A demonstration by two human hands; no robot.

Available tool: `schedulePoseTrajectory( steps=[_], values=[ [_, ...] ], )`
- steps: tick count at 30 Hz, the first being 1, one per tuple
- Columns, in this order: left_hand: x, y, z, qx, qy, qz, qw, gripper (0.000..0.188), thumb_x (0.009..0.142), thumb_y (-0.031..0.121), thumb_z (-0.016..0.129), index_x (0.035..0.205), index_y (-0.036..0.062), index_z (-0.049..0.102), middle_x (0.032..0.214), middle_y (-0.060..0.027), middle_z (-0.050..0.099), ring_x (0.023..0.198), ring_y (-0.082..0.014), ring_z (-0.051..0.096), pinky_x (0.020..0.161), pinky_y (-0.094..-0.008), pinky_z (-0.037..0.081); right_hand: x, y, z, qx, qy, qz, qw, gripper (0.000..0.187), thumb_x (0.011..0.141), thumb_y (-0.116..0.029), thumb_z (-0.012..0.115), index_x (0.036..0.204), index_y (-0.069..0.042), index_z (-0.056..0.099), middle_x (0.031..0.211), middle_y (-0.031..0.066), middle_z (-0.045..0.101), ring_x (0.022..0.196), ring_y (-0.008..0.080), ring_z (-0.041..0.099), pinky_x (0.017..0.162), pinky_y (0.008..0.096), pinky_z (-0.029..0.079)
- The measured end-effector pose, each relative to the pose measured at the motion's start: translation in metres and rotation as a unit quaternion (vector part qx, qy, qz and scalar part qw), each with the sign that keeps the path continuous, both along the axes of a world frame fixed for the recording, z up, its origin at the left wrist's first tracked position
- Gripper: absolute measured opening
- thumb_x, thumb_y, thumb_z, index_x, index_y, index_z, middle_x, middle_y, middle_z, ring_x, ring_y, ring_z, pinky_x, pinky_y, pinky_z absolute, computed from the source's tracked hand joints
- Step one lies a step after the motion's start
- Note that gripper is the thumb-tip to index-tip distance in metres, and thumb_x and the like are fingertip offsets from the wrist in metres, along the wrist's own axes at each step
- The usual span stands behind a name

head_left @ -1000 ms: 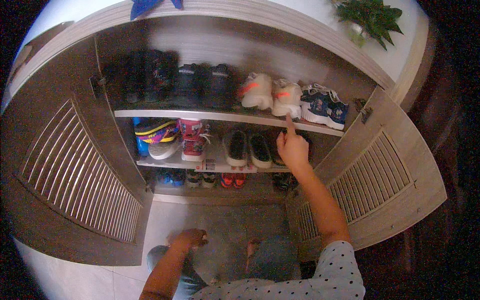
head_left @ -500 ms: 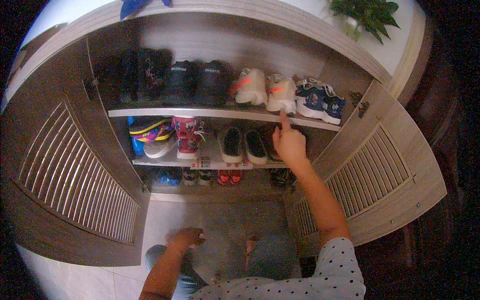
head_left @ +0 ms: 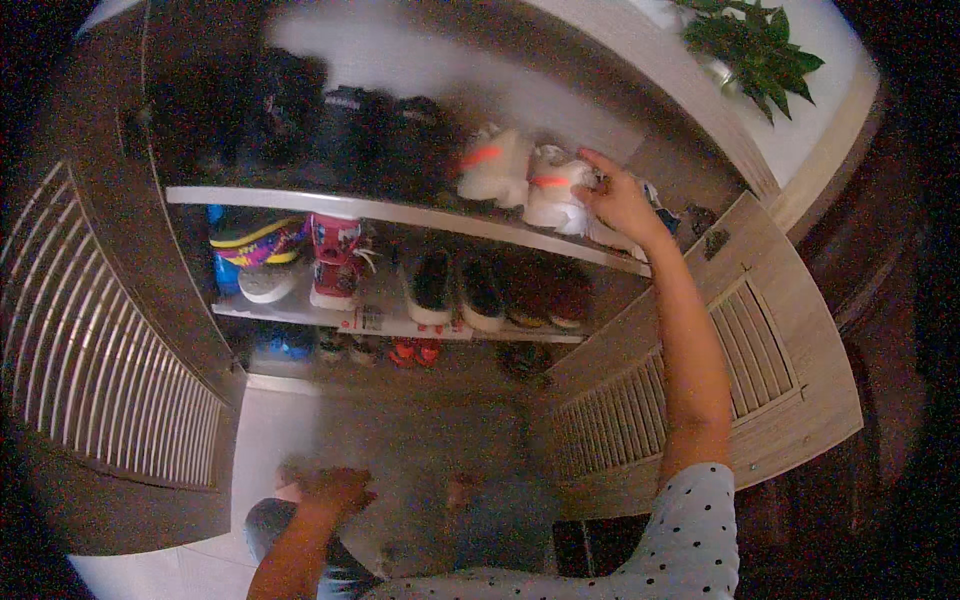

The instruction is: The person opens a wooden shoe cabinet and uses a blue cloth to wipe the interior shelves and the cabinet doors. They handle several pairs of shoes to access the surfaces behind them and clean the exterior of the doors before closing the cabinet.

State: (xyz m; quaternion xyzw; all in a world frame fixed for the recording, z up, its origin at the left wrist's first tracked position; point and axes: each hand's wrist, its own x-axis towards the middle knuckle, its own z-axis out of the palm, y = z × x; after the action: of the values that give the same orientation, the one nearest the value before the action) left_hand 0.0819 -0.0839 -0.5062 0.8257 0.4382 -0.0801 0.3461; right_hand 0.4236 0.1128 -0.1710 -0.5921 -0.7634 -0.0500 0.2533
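My right hand (head_left: 620,205) is raised to the top shelf of a shoe cabinet. Its index finger and thumb are apart beside the heel of the right-hand white sneaker (head_left: 556,200), which has an orange stripe; whether they touch it I cannot tell. A matching white sneaker (head_left: 494,170) stands just left of it. Behind my right hand, the navy sneakers (head_left: 668,220) are mostly hidden. Low down over the floor, my left hand (head_left: 340,490) hangs near my knee, somewhat blurred, fingers loosely stretched and holding nothing.
Black shoes (head_left: 355,135) fill the top shelf's left. Below stand a red high-top shoe (head_left: 336,265), colourful sandals (head_left: 262,245) and dark slip-ons (head_left: 432,285); the bottom level holds small red shoes (head_left: 414,352). Louvred doors swing out left (head_left: 110,350) and right (head_left: 700,380). A plant (head_left: 755,50) sits on top.
My right hand has gone from pointing at the shelf edge below the white sneaker up to its right side, finger and thumb spreading. The view has shifted; my left hand stays low.
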Motion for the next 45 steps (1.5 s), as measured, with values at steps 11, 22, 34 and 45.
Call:
schedulePoseTrajectory(
  steps=[11,22,34,45],
  values=[
    [-0.005,-0.002,0.031,0.020,-0.042,-0.042,0.998,0.036,0.081,0.036,0.048,0.100,0.0051,0.053,0.093,-0.0178,0.058,0.091,-0.0345,0.053,0.081,-0.0492,0.038,0.011,0.001,-0.017,-0.062,0.145,-0.001,0.987,0.044,0.079,-0.012,0.057,0.120,-0.011,0.042,0.104,0.0011,0.049,0.080,0.0100,0.047,0.070,0.0238,0.039],
    [-0.010,-0.002,0.053,0.023,-0.105,-0.036,0.994,0.031,0.081,0.030,0.047,0.096,0.0028,0.052,0.086,-0.0171,0.057,0.085,-0.0346,0.054,0.078,-0.0505,0.037,0.016,0.007,-0.032,-0.015,0.204,0.051,0.977,0.045,0.074,-0.005,0.060,0.115,-0.009,0.040,0.104,0.0055,0.050,0.093,0.0167,0.050,0.079,0.0284,0.043],
    [-0.012,-0.002,0.058,0.034,-0.091,-0.028,0.995,0.028,0.080,0.028,0.048,0.091,0.0039,0.054,0.081,-0.0151,0.058,0.079,-0.0338,0.056,0.074,-0.0490,0.038,0.003,0.002,-0.032,0.008,0.219,0.052,0.974,0.044,0.075,-0.002,0.059,0.115,-0.010,0.040,0.104,0.0058,0.051,0.093,0.0155,0.050,0.079,0.0267,0.042],
    [-0.006,-0.005,0.026,-0.013,-0.112,-0.032,0.993,0.032,0.078,0.026,0.048,0.099,0.0019,0.052,0.088,-0.0188,0.057,0.085,-0.0352,0.055,0.075,-0.0461,0.043,-0.028,-0.019,-0.035,0.328,-0.129,0.012,0.936,0.033,0.075,-0.003,0.058,0.107,-0.005,0.049,0.096,0.0082,0.054,0.085,0.0192,0.054,0.067,0.0264,0.046]
  ],
)
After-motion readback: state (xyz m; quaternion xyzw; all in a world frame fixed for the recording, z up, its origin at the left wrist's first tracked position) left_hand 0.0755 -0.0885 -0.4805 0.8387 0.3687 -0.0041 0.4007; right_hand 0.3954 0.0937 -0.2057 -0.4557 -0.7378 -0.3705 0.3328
